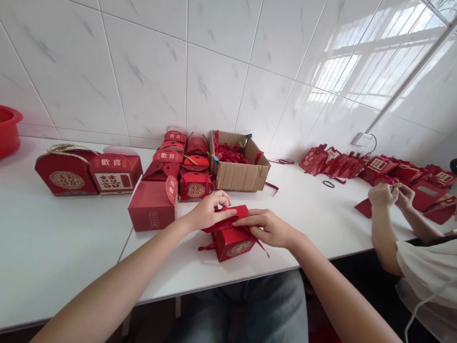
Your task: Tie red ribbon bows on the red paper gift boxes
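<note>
The box point(240, 247) stood on the table point(293, 207) near its front edge, directly below our two hands. Neither grip was clearly nearer: our left grip point(209, 210) met the top from the left and our right grip point(270, 228) from the right, thumb and fingertips lying close together over the flap point(242, 211). The front, with its round gold print, was turned toward us and somewhat to the right. We could not settle the long axis, since our hands covered much of the top.

Our left thumb lay along the flap, the fingers bent behind it; our right fingers were drawn together, their tips against the flap. What either grip pinched underneath, if anything, we could not tell. A ribbon end point(206, 248) lay at the box's left, and a thin strip point(263, 250) stuck out below our right hand; whether they belonged together was hidden.

Beyond, the carton point(239, 177) held a red tangle too jumbled to count. A co-worker's hands point(384, 196) held something small that we could not make out.
</note>
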`<move>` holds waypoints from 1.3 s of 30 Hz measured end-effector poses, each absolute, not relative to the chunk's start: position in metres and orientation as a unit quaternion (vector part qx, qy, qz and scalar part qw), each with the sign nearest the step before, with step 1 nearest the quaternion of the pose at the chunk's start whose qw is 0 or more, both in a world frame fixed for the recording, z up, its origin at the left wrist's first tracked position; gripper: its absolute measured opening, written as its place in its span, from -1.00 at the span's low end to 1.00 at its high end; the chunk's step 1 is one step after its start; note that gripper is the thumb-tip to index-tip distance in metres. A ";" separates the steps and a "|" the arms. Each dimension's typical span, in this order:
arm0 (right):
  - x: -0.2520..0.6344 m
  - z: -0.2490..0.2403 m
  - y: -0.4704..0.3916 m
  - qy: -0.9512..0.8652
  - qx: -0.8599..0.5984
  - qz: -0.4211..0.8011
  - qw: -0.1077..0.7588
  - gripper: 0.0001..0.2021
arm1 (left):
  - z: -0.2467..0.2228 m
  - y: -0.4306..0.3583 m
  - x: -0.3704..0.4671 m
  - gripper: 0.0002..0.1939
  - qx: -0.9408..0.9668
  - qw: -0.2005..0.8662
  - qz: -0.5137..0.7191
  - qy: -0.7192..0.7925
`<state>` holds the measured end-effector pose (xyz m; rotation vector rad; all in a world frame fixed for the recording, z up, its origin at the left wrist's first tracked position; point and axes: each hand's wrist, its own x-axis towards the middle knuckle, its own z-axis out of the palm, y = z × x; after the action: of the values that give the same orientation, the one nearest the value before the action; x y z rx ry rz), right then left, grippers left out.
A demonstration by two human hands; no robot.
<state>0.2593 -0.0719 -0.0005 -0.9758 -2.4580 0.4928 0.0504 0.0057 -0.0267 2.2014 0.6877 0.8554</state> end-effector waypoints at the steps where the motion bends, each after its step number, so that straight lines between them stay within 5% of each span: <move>1: 0.259 -0.001 -0.071 -0.891 -0.355 0.175 0.220 -0.54 | -0.027 0.006 0.051 -0.64 0.841 0.336 0.327 0.268; 19: 0.262 -0.001 -0.071 -0.895 -0.354 0.173 0.210 -0.58 | -0.029 0.009 0.052 -0.67 0.837 0.309 0.337 0.302; 30: 0.262 -0.007 -0.080 -0.672 -0.440 0.458 0.381 -0.69 | -0.029 0.000 0.052 -0.63 0.806 0.373 0.341 0.307; 39: 0.249 -0.005 -0.079 -0.592 -0.473 0.485 0.436 -0.67 | -0.033 -0.006 0.057 -0.52 0.768 0.425 0.317 0.360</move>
<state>0.2493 -0.0792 -0.0054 -1.1777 -1.4727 1.2063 0.0567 -0.0062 -0.0332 1.9209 0.8993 0.7927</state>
